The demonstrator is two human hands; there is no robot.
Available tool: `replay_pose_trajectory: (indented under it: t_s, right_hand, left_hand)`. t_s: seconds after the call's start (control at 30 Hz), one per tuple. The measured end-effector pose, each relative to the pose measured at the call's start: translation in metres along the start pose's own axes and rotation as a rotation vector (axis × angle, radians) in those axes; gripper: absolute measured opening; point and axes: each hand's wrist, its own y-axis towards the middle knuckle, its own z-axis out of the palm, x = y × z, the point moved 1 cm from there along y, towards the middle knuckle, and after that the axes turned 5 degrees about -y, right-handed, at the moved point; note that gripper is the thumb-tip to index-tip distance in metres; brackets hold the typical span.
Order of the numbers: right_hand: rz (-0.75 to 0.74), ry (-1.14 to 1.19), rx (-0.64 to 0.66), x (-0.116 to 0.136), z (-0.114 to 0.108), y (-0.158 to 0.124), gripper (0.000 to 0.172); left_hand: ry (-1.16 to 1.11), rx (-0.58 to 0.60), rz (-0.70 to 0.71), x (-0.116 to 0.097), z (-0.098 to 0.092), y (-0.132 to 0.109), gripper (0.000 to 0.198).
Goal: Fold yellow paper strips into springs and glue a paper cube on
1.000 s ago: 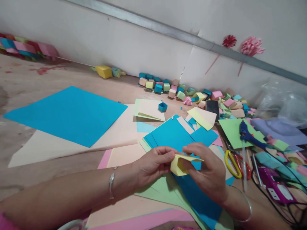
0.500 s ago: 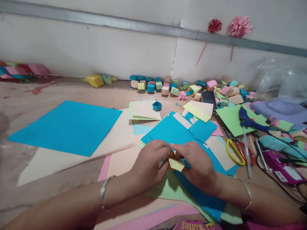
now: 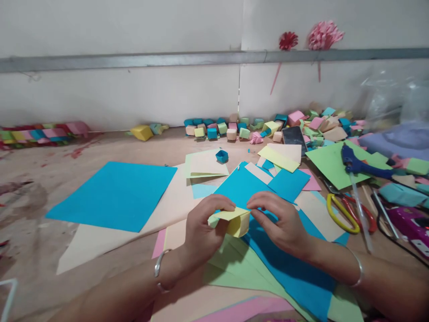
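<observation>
Hovering over the blue sheets [image 3: 239,185], the yellow paper box [image 3: 236,222] is pinched crosswise: left hand [image 3: 201,228] at its left end, right hand [image 3: 281,223] at its right.

Paper-craft workspace on a floor, coloured paper sheets [image 3: 115,194], folded paper cubes [image 3: 231,129], scissors [image 3: 348,212], glue gun [image 3: 360,165]

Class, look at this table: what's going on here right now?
A person is folding paper. Both hands hold one small yellow paper piece above a spread of coloured sheets: the left hand grips it from below and the right hand pinches its top flap. It looks partly shaped like a box. Many small folded boxes lie along the wall, and scissors and a blue glue gun lie to the right, untouched.
</observation>
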Motion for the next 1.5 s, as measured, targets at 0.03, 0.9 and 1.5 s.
replay_pose_trajectory:
  t_s: [0.03,0.9,1.5]
  right_hand:
    - [-0.011,0.007,-0.001,0.0,0.001,-0.001,0.013]
    - [-0.117,-0.184,0.151,0.018,-0.005,-0.008,0.025]
    - [0.34,0.02,0.535,0.006,0.0,-0.002,0.023]
  left_hand:
    - [0.0,0.0,-0.022,0.0,0.001,0.0,0.014]
    - [0.09,0.227,-0.019,0.003,0.013,-0.005,0.024]
    - [0.113,0.244,-0.048,0.011,0.019,-0.01,0.022]
